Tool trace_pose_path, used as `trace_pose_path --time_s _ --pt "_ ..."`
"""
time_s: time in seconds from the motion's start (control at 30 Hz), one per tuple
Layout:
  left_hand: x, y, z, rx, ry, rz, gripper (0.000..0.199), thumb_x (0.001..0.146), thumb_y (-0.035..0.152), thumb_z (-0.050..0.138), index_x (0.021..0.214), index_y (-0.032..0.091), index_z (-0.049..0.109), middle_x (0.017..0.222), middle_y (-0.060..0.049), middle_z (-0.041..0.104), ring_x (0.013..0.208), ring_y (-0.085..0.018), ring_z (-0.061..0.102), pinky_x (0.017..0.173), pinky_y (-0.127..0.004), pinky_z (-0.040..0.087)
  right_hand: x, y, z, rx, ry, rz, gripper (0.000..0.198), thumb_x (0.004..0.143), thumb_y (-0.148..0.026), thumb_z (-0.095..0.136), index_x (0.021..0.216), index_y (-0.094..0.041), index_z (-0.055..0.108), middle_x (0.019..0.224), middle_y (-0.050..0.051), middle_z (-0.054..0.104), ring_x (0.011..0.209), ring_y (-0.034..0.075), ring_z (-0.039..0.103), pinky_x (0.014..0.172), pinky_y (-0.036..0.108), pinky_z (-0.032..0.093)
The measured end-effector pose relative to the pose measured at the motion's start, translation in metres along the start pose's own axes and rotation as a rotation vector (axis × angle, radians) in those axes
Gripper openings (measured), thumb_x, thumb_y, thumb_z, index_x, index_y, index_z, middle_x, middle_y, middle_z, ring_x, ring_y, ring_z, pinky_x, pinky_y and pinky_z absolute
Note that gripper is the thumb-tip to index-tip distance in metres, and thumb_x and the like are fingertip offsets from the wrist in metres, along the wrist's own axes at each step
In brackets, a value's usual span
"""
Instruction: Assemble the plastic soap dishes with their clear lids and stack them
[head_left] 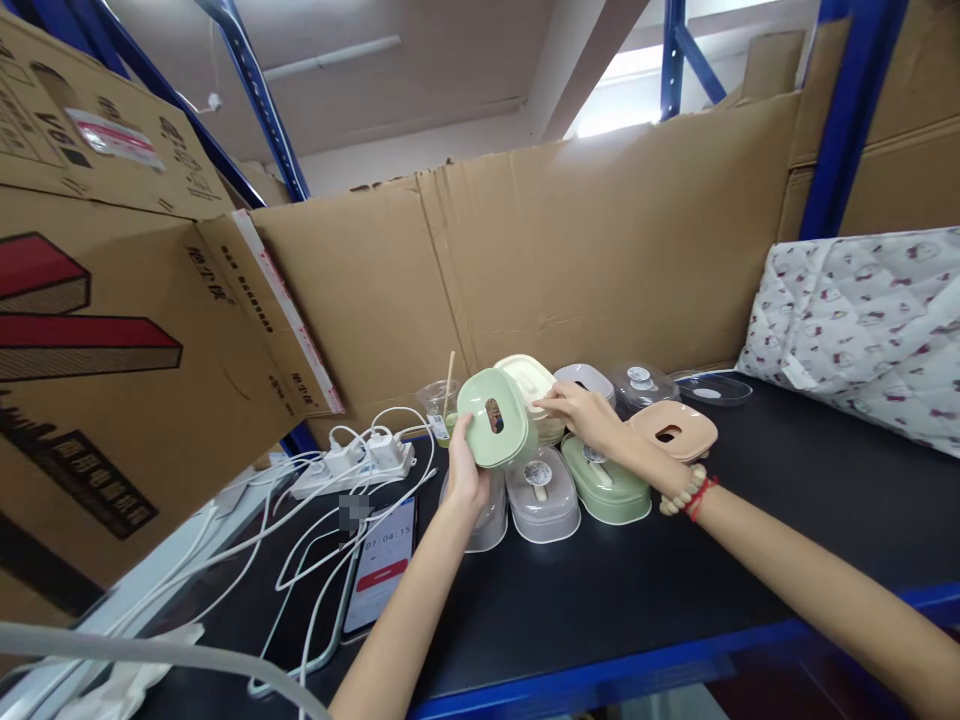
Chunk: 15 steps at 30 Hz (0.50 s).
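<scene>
My left hand [466, 468] grips a light green plastic box [489, 405] with a dark oval slot, held tilted above the table. My right hand [589, 415] has its fingertips pinched at the right edge of a cream lid [521, 372], just behind the green box. Below my hands stand clear-covered boxes: a grey one [543, 508], another grey one [491, 520] partly hidden by my left hand, and a green one [611, 485]. A peach slotted box [679, 425] lies beyond my right forearm, and a whitish box [585, 380] is behind my right hand.
Clear covers [646, 384] lie at the back right, near a quilted white bag [862, 330]. On the left are a power strip [360, 468] with tangled white cables, a phone [381, 570], and a plastic cup [435, 398] with a stick. Cardboard [600, 250] walls the back.
</scene>
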<state>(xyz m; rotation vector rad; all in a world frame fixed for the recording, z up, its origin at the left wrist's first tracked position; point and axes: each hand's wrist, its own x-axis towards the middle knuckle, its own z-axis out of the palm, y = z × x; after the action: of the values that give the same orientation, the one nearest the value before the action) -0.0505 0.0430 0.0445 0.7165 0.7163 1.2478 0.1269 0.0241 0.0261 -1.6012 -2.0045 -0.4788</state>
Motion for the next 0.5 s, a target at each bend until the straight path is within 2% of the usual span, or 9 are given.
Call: trace_pose_path --time_s 0.07,0.17,0.27,0.33,0.4,0.5 --pt "-0.003 -0.002 0.002 -0.087 -0.009 -0.049 0.024 0.097 0.022 0.040 0.103 0.012 0.060 0.094 -0.005 0.063 0.081 -0.016 0.063 0.068 -0.023 0.054 -0.006 -0.007 -0.001 0.048 0.102 -0.134 0.039 0.079 0.001 0.041 0.096 -0.019 0.070 0.092 0.008 0.063 0.088 0.018 0.057 0.068 0.028 0.045" --pt "-0.005 -0.005 0.004 -0.142 -0.033 -0.057 0.025 0.098 0.026 0.043 0.108 0.013 0.061 0.101 -0.005 0.063 0.087 -0.017 0.062 0.069 -0.023 0.055 -0.014 -0.017 -0.002 0.155 0.146 -0.328 0.033 0.084 -0.003 0.040 0.080 -0.018 0.069 0.085 0.006 0.063 0.083 0.016 0.058 0.065 0.026 0.046" --pt "-0.004 -0.005 0.004 -0.135 -0.042 -0.023 0.022 0.096 0.022 0.046 0.110 0.014 0.061 0.104 -0.004 0.062 0.090 -0.016 0.062 0.071 -0.022 0.054 -0.019 -0.021 -0.004 0.324 0.226 -0.354 0.024 0.088 -0.014 0.046 0.083 -0.019 0.069 0.093 0.008 0.064 0.091 0.017 0.060 0.074 0.031 0.050" --pt "-0.003 -0.004 0.004 -0.138 -0.036 -0.020 0.022 0.094 0.020 0.047 0.110 0.015 0.062 0.103 -0.003 0.062 0.090 -0.017 0.062 0.073 -0.024 0.055 -0.021 -0.023 -0.006 0.492 0.305 -0.269 0.018 0.085 -0.028 0.056 0.094 -0.019 0.069 0.110 0.010 0.062 0.106 0.020 0.057 0.089 0.037 0.048" --pt "-0.003 -0.005 0.003 -0.138 -0.021 -0.006 0.020 0.091 0.018 0.050 0.106 0.013 0.062 0.101 -0.004 0.062 0.088 -0.018 0.062 0.073 -0.025 0.055 -0.022 -0.025 -0.007 0.718 0.317 -0.084 0.041 0.081 -0.041 0.058 0.113 -0.017 0.064 0.125 0.014 0.056 0.115 0.024 0.054 0.092 0.042 0.047" --pt "-0.004 -0.010 0.002 -0.049 -0.043 0.056 0.021 0.079 0.018 0.060 0.097 0.011 0.062 0.095 -0.006 0.063 0.085 -0.019 0.062 0.070 -0.024 0.053 -0.021 -0.032 -0.005 1.026 0.178 0.274 0.072 0.073 -0.055 0.060 0.129 -0.011 0.052 0.125 0.018 0.056 0.109 0.027 0.058 0.084 0.042 0.052"
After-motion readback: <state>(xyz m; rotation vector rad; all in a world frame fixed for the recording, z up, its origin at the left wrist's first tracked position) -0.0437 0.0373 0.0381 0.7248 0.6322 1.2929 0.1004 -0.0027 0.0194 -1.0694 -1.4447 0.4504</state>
